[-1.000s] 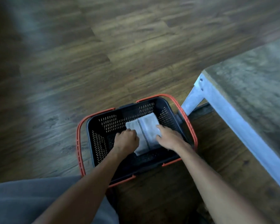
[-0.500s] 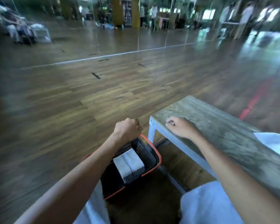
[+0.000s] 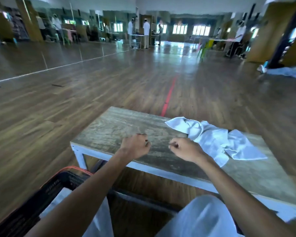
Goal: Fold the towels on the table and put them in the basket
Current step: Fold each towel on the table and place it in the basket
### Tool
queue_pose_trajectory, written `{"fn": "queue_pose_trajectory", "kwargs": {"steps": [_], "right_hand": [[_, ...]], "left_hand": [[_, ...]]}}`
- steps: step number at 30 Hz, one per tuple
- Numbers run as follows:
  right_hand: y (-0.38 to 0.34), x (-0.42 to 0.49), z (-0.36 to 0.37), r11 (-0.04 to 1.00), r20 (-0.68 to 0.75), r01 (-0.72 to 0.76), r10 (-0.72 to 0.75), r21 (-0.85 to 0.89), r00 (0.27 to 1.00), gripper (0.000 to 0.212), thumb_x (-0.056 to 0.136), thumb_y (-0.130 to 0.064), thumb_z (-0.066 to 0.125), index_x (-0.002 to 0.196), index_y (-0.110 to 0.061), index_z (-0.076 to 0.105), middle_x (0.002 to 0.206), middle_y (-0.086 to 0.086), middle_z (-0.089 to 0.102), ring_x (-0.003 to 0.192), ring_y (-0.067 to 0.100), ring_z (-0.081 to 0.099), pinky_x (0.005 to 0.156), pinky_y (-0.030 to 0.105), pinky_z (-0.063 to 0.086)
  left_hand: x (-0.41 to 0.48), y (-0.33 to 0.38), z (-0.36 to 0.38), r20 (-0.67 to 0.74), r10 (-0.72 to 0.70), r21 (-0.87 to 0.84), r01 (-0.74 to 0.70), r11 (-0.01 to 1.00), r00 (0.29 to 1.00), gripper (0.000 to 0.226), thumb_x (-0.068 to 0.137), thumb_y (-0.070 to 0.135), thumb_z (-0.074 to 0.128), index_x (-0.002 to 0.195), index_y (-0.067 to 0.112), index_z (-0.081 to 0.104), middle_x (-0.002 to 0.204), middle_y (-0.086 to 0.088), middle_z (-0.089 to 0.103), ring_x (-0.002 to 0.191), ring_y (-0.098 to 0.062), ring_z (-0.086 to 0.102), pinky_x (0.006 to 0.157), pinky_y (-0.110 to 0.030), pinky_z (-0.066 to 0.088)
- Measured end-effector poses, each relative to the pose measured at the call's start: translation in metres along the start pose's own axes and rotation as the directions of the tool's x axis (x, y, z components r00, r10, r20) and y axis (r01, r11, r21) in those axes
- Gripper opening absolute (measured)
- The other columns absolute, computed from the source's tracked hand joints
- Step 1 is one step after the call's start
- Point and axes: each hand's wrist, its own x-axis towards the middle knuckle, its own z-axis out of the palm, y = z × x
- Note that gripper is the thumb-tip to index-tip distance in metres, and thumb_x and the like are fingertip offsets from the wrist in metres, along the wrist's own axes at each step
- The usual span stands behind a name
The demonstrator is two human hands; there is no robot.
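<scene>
My hands have risen from the basket to the surface. Left hand and right hand: fingers curled, holding nothing. Crumpled towel lies just beside my right hand; best spread flat, corners matched, before folding.

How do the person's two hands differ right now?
The left hand is over bare table wood; the right hand is beside the crumpled white towel. The left hand is nearer the basket on the floor; the right hand is farther from it. Both are curled and hold nothing.
</scene>
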Motion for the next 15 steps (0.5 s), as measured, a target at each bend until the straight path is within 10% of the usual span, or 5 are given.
{"fn": "queue_pose_trajectory", "kwargs": {"steps": [15], "right_hand": [[0.153,-0.012,0.044,0.889,-0.237,-0.351,0.288,-0.295,0.928,0.026,0.090,-0.029,0.047,0.113,-0.032,0.058,0.116,-0.006,0.061,0.117,0.018,0.046,0.089,0.034,0.029]], "left_hand": [[0.092,0.110,0.131,0.125,0.381,-0.095,-0.371,0.924,0.916,0.031,0.097,0.030,0.044,0.122,0.036,0.061,0.127,0.007,0.060,0.115,-0.018,0.055,0.093,-0.036,0.047]]}}
